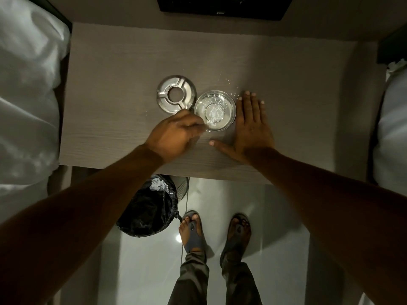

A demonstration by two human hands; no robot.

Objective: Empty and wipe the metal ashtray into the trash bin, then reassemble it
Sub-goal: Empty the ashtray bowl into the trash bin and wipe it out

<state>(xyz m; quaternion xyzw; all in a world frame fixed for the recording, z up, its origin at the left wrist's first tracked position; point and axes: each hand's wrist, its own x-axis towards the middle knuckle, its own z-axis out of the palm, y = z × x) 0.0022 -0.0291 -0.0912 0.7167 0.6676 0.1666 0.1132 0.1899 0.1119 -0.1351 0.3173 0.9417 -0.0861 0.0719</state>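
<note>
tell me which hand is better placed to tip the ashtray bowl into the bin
Left. The left hand is already at the bowl rim, and the trash bin sits below on that side. The right hand lies flat on the table.

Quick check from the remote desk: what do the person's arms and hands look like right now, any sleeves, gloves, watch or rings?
Both forearms are bare as far as the view reaches: no sleeves show. The left hand and right hand wear no gloves. No watch, bracelet or ring shows on either wrist or on the visible fingers. The right hand's fingernails are short and pale. The left hand's fingers are partly curled under, so rings there cannot be ruled out.
</note>
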